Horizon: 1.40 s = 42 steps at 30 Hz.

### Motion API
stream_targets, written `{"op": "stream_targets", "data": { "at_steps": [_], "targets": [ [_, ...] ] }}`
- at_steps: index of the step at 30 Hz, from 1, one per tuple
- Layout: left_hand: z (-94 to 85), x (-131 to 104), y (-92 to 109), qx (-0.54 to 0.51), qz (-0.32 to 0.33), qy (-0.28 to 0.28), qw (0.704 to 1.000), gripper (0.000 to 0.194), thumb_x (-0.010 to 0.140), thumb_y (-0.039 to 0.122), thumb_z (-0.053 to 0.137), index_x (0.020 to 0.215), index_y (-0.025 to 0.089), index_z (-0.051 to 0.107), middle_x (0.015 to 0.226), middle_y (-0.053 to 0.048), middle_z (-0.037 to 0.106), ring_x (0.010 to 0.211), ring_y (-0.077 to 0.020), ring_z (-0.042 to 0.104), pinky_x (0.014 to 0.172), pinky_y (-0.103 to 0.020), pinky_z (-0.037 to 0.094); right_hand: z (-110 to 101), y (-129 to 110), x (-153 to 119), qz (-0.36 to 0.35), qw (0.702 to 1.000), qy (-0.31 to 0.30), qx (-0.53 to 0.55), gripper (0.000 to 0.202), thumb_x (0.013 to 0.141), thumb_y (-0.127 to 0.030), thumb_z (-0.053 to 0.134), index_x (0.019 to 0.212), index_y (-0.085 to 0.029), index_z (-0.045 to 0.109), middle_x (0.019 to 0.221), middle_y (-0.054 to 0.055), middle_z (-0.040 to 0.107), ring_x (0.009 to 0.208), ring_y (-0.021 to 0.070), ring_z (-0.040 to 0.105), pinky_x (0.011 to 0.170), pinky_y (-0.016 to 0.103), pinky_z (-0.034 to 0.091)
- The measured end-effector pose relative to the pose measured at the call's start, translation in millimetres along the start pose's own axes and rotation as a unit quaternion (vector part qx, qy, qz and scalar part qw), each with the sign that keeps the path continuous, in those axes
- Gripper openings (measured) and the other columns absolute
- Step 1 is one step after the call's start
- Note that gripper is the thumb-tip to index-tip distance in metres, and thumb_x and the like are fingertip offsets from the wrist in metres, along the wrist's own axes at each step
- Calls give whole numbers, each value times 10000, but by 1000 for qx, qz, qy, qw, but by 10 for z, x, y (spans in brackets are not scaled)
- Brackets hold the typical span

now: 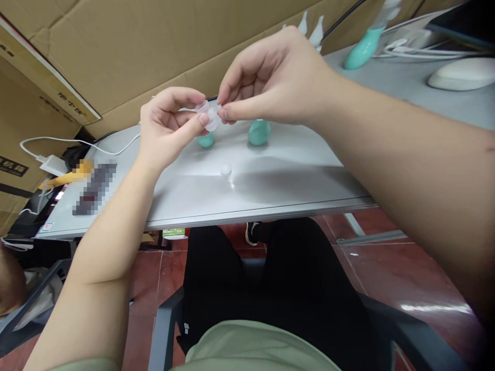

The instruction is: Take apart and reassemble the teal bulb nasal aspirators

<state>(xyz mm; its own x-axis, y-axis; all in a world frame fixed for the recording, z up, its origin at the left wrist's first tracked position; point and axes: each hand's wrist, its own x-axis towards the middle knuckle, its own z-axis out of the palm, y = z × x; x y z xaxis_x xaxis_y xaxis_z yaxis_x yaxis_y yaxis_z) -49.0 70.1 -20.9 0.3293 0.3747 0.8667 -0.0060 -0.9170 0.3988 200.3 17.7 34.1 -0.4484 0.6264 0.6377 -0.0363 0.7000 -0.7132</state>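
Above the desk, my left hand [172, 123] is closed, with thumb and fingers pinching a small translucent plastic fitting [212, 119] that has a cup-like end. My right hand [266, 82] pinches the right-hand end of this fitting between thumb and fingertips; whether that end is a separate part I cannot tell. Behind the hands are two teal squeeze bulbs, a left one [205, 139] and a right one [259, 132], their upper parts hidden by my hands. A small clear round cap [226, 170] lies on the desk below the hands.
On the grey desk [185, 198], a teal bulb with a clear top [363, 49] lies at the back right near a white mouse [463, 74]. Pointed translucent tips [316, 33] stand behind my right hand. A blurred dark object [95, 189] lies left. Another person's arm [10, 281] shows at far left.
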Motion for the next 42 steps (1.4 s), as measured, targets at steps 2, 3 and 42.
{"op": "stream_targets", "data": {
  "at_steps": [2,3,42],
  "targets": [
    [-3,0,-17,-4,5,-2,1000,603,845,790,913,1150,300,741,998,8,764,707,-160,830,595,-248,711,23,23,-6,-19,1000,16,1,211,824,120,830,855,-86,796,757,-30,763,698,53,730,646,110,580],
    [-6,2,-42,-8,11,-4,1000,618,834,799,916,1157,302,739,999,9,759,712,-163,832,594,-250,710,29,35,-8,-27,999,19,1,203,823,108,840,855,-89,802,769,-30,763,709,50,721,662,112,583],
    [0,-10,22,-3,-20,17,1000,614,822,808,919,1128,310,729,1012,-2,773,743,-173,815,633,-294,720,26,-14,19,50,996,-18,77,194,906,111,835,838,-63,782,686,12,760,599,76,720,560,116,579]
  ]
}}
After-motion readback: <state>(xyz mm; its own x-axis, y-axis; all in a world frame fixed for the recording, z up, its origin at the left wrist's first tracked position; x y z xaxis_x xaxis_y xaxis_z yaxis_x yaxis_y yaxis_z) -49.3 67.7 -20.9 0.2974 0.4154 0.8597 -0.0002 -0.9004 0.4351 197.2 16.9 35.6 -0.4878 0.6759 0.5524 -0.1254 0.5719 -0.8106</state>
